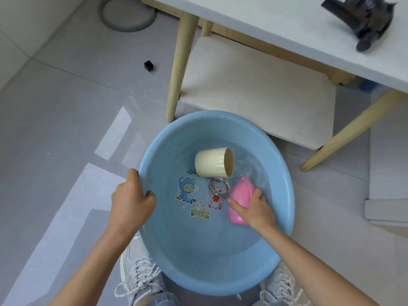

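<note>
Floor: glossy grey tiles (66, 107), with a small black cube (148, 65) lying well away from the work.
Basin: a round blue basin (198, 250) sits on the floor between the person's white shoes (139, 268). It holds shallow water and has cartoon stickers (187, 189) on its bottom.
Left hand: the left hand (132, 199) is clamped on the basin's left rim, fingers curled over the edge into the inside.
Right hand: the right hand (254, 208) is wrapped round a pink bottle (241, 192), thumb along its left side.
Pink bottle: lies low in the water on the basin's right side, neck pointing away from the person.
Cup: a cream cup (212, 165) lies on its side in the basin, mouth to the right, just beyond the bottle.
Ring: a metal ring (219, 187) lies on the basin bottom just below the cup and left of the bottle.
Beyond: a white table (276, 23) on pale wooden legs with a lower shelf (254, 91). A blurred dark object (366, 21) sits on the tabletop.
</note>
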`<state>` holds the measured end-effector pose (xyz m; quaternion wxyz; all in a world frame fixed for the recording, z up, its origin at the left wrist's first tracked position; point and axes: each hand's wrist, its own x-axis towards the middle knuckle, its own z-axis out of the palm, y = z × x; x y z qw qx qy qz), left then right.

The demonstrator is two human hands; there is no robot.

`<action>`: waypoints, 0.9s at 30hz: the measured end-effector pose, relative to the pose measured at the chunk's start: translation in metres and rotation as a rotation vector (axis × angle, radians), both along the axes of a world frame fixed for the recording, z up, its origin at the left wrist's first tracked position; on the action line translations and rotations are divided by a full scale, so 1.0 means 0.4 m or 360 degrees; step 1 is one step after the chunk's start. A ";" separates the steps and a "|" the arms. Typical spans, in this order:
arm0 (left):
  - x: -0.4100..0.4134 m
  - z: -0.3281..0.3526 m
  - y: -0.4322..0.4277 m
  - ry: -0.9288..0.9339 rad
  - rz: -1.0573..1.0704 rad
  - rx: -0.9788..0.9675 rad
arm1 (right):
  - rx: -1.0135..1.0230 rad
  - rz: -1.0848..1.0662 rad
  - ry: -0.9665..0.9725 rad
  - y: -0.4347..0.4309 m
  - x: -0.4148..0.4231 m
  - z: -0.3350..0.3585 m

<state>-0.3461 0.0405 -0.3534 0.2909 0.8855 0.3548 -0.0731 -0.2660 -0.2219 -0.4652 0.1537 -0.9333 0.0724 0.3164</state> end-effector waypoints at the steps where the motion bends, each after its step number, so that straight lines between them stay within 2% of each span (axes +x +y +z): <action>1: 0.000 -0.001 0.001 0.0000 0.0000 0.0001 | 0.0002 -0.0002 0.0000 0.000 0.000 -0.001; 27: -0.007 -0.005 0.002 0.0009 0.0001 -0.0012 | -0.0014 0.0010 -0.0006 -0.004 -0.002 -0.007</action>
